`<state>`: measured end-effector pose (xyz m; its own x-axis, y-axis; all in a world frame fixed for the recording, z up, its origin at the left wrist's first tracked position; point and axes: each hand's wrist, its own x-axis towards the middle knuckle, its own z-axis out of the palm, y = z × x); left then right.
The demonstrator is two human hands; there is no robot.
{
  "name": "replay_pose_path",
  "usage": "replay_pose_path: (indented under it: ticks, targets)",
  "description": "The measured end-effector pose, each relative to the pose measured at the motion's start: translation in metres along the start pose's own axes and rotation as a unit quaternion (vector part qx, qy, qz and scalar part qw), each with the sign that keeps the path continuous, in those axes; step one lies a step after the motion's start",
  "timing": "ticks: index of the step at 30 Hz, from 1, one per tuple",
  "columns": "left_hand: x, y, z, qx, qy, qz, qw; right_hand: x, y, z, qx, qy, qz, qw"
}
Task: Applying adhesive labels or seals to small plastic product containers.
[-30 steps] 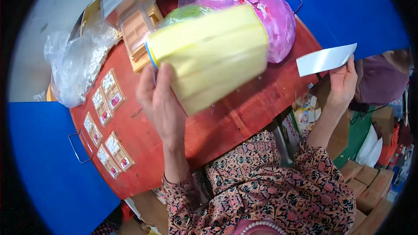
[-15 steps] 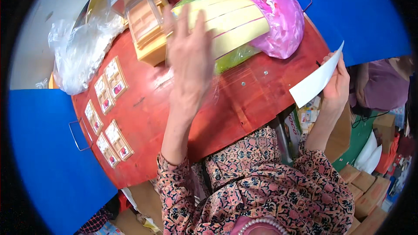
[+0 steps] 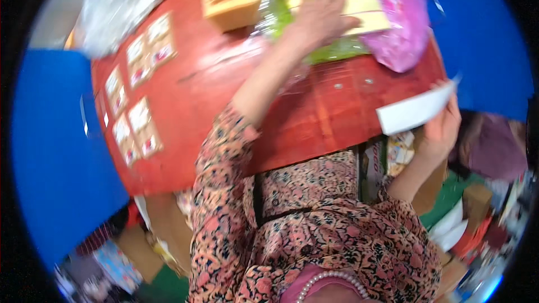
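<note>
With the middle of our view as the dial's centre, our left hand (image 3: 323, 14) is at one o'clock, palm down with fingers spread over the striped yellow stack (image 3: 368, 8); motion blur hides how firmly it presses, so we cannot tell; our right hand (image 3: 443, 123), near three o'clock, pinches the outer end of a white sheet (image 3: 410, 108), whose free end points toward nine o'clock, over the edge of the red table (image 3: 208, 134); the yellow stack lies at one o'clock, with a green bag (image 3: 339, 51) beneath it and a pink bag (image 3: 401, 45) against its right side; we have orange cases (image 3: 230, 14) between eleven and twelve, a clear bag (image 3: 123, 5) at ten, and small tan trays (image 3: 140, 113) between nine and ten.
</note>
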<state>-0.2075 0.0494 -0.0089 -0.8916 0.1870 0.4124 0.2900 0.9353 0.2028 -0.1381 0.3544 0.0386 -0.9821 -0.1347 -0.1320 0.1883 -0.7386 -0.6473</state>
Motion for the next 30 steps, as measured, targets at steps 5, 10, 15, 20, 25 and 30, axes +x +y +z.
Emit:
replay_pose_path:
  ticks: [5, 10, 15, 20, 25, 30]
  targets:
    - [-0.002, 0.011, -0.042, -0.067, 0.059, 0.002, 0.996, 0.015, -0.039, -0.074, -0.126, -0.038, -0.004, 0.991]
    - [-0.075, -0.011, -0.153, -0.056, 0.188, -0.086, 0.977, 0.025, -0.035, -0.073, -0.287, 0.029, -0.044, 0.957]
    - [-0.220, -0.079, -0.204, 0.082, 0.212, -0.343, 0.911, 0.030, -0.037, -0.064, -0.273, -0.029, -0.035, 0.961]
    - [-0.326, -0.108, -0.193, 0.171, 0.114, -0.413, 0.887, 0.021, -0.013, -0.001, -0.433, -0.056, -0.075, 0.896]
    - [-0.335, -0.106, -0.173, 0.183, 0.053, -0.422, 0.886, 0.005, 0.005, 0.054, -0.118, -0.084, 0.051, 0.988]
    - [-0.331, -0.101, -0.167, 0.180, 0.067, -0.453, 0.870, -0.008, 0.035, 0.106, 0.079, -0.224, 0.162, 0.958]
